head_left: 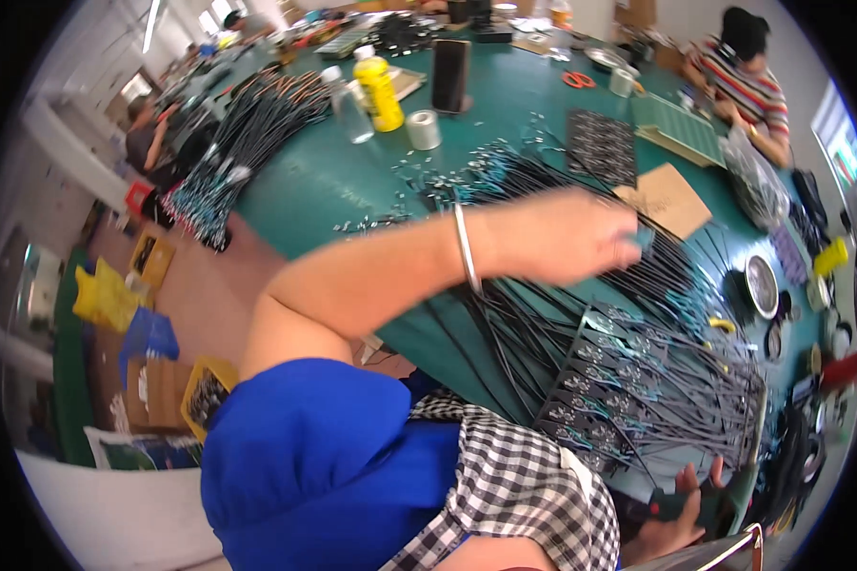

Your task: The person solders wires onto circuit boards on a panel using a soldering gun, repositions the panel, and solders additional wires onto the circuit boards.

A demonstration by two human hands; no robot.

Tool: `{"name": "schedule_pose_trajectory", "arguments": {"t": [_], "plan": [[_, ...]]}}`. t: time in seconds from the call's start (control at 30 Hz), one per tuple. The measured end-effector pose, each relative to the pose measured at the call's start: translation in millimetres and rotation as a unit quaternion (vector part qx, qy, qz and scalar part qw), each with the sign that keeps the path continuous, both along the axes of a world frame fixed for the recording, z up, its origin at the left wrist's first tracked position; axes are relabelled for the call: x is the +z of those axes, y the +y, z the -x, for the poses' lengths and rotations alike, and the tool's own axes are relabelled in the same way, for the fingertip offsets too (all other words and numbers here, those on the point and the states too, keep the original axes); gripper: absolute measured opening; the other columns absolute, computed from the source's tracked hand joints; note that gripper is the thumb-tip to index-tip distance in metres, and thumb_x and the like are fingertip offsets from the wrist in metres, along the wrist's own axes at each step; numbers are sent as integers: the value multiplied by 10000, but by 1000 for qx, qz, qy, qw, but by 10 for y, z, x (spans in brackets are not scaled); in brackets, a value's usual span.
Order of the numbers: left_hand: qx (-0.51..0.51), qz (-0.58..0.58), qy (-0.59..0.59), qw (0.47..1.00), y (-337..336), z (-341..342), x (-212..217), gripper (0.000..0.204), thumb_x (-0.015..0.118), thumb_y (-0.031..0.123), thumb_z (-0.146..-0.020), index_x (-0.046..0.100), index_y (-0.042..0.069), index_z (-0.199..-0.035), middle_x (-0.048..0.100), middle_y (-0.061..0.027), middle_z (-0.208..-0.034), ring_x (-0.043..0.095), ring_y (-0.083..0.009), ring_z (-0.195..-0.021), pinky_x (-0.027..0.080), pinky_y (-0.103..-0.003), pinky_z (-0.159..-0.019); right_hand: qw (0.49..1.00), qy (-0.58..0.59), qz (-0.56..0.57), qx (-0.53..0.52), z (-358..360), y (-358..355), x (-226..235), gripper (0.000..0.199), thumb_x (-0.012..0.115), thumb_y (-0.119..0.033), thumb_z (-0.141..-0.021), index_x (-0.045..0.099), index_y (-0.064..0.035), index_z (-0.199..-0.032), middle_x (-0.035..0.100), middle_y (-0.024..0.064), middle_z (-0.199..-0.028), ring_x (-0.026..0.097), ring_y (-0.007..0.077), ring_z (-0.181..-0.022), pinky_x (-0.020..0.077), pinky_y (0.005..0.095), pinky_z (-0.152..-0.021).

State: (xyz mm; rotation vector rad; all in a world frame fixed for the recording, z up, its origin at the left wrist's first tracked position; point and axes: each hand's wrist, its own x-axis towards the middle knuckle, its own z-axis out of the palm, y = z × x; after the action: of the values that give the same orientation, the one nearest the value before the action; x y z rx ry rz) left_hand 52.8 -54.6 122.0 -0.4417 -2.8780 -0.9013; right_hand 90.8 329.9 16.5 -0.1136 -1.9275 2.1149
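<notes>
My left hand (576,238), a metal bangle (467,247) on its wrist, reaches across a bundle of black cables (543,181) with teal ends. Its fingers are closed and smeared by motion; a small teal bit shows at the fingertips, too blurred to name. At the lower right, my right hand (671,533) is curled around a dark green and black handheld tool (714,506), partly hidden at the picture's edge. Between the hands lies a rack of black plates (590,381), with many black cables and teal wire ends laid across it.
Beyond my arm stand a yellow bottle (379,90), a clear bottle (350,109), a white roll (424,129) and a phone (450,76). Brown cardboard (671,202), a dark component sheet (600,146) and a green tray (678,128) lie farther right. A co-worker (747,81) sits at far right.
</notes>
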Motion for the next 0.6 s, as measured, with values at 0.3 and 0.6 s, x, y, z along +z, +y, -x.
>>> {"name": "schedule_pose_trajectory", "arguments": {"t": [0.3, 0.6], "plan": [[184, 519, 265, 791, -136, -345, 1045, 133, 524, 98, -827, 550, 22, -933, 610, -126, -659, 641, -228, -637, 497, -318, -510, 959, 94, -269, 6, 327, 655, 706, 333, 506, 5, -816, 554, 56, -1142, 537, 148, -1240, 575, 140, -785, 482, 244, -732], [-32, 59, 107, 992, 221, 85, -1083, 259, 630, 15, -685, 569, 97, -922, 525, -65, -854, 580, -257, -639, 487, -359, -540, 846, 25, -532, 9, 313, 683, 1473, 417, 551, -10, -798, 529, 11, -1213, 628, 87, -1104, 484, 51, -579, 414, 184, -556]]}}
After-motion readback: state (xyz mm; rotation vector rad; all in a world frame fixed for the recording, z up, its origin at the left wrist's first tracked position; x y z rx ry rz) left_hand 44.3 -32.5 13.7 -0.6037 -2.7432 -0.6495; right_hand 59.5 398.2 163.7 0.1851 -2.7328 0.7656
